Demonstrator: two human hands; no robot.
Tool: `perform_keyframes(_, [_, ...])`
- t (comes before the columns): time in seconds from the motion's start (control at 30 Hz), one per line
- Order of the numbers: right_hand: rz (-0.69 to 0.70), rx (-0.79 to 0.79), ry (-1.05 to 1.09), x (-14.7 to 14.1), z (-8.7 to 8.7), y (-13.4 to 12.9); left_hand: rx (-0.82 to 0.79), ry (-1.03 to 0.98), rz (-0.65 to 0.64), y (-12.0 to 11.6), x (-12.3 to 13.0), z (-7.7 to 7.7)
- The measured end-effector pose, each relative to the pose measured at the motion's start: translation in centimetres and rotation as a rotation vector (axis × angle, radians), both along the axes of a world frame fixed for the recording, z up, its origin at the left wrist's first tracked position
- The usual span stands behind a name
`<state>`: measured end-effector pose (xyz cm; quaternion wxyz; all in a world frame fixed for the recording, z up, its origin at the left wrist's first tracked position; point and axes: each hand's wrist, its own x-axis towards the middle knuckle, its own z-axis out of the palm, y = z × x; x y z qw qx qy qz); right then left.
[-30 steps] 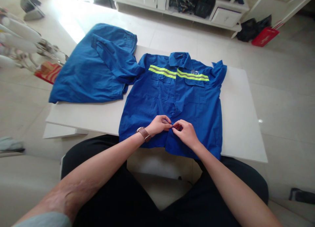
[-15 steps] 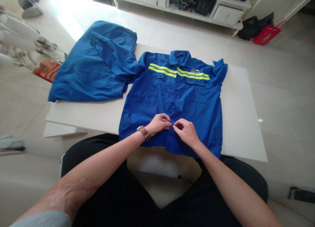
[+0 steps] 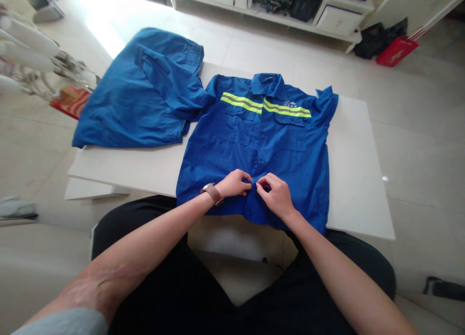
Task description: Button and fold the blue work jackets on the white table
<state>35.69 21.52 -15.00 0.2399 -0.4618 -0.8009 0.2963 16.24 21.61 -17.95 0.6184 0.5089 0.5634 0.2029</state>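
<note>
A blue work shirt (image 3: pixel 290 141) with yellow-and-grey reflective strips lies front up, its collar away from me and its lower hem over the near table edge. At the lower front opening, my left hand (image 3: pixel 236 183), with a brown-strapped watch on the wrist, pinches the shirt's edge. Just to its right, my right hand (image 3: pixel 275 194) pinches the other side of the opening between thumb and forefinger. The fingertips nearly meet; any button between them is too small to make out. A button shows on the placket below them.
More blue clothing (image 3: pixel 138 98) lies bunched on the left of the white table (image 3: pixel 352 170). Beyond stands a white cabinet (image 3: pixel 337 22), with a red bag (image 3: pixel 397 52) on the floor beside it. A white rack (image 3: pixel 29 39) is at the left.
Both hands stay at the same place on the opening, with small finger shifts. The view has moved slightly.
</note>
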Motion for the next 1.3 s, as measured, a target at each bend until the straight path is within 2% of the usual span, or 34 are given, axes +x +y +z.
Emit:
perform_keyframes(0.1, [0.009, -0.002, -0.011, 0.0, -0.1, 0.1, -0.024, -0.080, 0.020, 0.0, 0.1, 0.0])
perform_keyframes(0.3, [-0.004, -0.018, -0.014, 0.0, -0.3, 0.4, -0.181, -0.256, 0.093, 0.3, 0.3, 0.7])
perform_keyframes(0.53, [0.004, -0.023, 0.008, 0.0, -0.5, 0.4, -0.208, -0.289, 0.130, 0.2, 0.2, 0.8])
perform_keyframes(0.73, [0.012, 0.019, -0.013, 0.1, -0.4, 0.3, -0.331, -0.344, 0.201, 0.3, 0.2, 1.1])
perform_keyframes(0.97, [0.032, 0.121, -0.076, 0.1, 0.1, -0.1, -0.268, -0.363, 0.156, 0.6, 0.0, 1.6])
perform_keyframes(1.1, [-0.032, 0.007, 0.063, -0.2, 0.3, 0.1, -0.195, -0.351, 0.143, 0.4, 0.1, 1.3])
perform_keyframes(1.3, [-0.238, -0.380, 0.327, -0.3, -0.8, 1.1, -0.113, -0.295, 0.095, 0.5, 0.3, 1.5])
